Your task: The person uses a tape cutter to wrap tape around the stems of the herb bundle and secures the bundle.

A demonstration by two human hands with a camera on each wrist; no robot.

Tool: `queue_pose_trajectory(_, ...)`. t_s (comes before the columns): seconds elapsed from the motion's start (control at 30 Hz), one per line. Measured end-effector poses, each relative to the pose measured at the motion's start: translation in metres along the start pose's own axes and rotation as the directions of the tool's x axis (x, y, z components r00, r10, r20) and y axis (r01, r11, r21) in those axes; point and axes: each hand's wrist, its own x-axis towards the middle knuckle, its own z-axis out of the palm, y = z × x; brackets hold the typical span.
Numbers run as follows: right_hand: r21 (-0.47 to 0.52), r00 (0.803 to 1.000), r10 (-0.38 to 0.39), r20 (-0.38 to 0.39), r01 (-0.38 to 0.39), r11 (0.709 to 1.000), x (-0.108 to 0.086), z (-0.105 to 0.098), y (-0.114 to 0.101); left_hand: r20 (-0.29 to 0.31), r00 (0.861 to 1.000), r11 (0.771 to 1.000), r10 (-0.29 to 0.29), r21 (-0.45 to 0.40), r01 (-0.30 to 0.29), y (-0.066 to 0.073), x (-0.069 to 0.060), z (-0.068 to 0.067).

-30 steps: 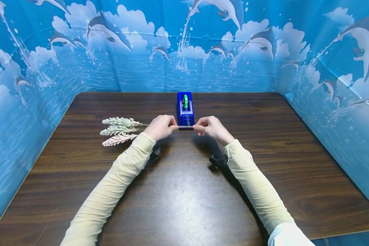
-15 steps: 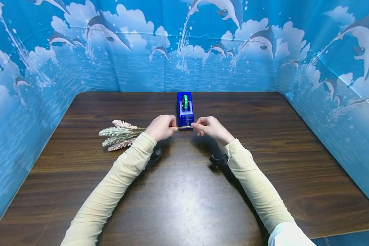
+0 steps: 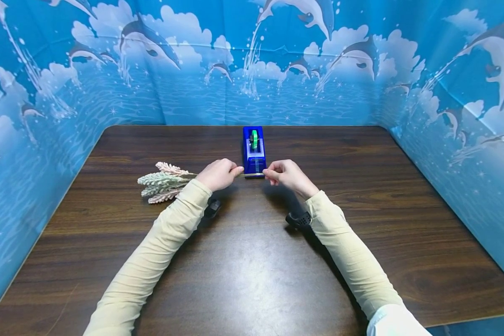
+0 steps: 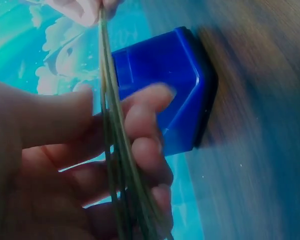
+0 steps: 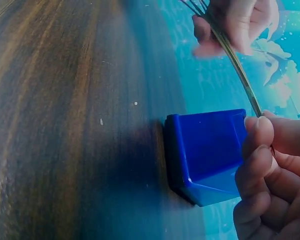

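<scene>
The brown table [image 3: 252,261] spreads beneath both grips. A flower bunch [image 3: 159,179] spans the pair, its pale green and pink heads fanned out left of the left grip [image 3: 219,174]. A blue tape dispenser [image 3: 254,153] stands just beyond, in between. Curled left fingers hold the stems [image 4: 109,75], whose ends the right grip [image 3: 290,177] pinches.

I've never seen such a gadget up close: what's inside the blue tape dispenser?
The blue tape dispenser holds a green ring, standing upright in its open top. The ring's lower part is hidden by the walls; anything deeper inside cannot be seen.
</scene>
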Motion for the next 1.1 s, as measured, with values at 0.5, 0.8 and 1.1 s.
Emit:
queue_pose_trajectory(0.5, -0.100, 0.998, -0.011, -0.060, 0.005, 0.995, -0.0035, -0.0039, -0.0026, -0.004, 0.999, 0.997, -0.044, 0.065, 0.044, 0.0006, -0.0022, 0.0006)
queue_pose_trajectory(0.8, -0.151, 0.999, 0.004, -0.040, -0.010, 0.988, -0.0035, -0.0059, -0.0045, -0.029, 1.000, 1.000, -0.003, 0.026, 0.003, -0.0024, 0.0009, 0.0035)
queue_pose_trajectory(1.1, -0.130, 0.999, -0.036, -0.023, 0.033, 0.991, -0.0040, -0.0058, -0.0018, -0.125, 0.992, 0.999, 0.034, 0.040, -0.029, 0.0021, 0.0007, 0.0055)
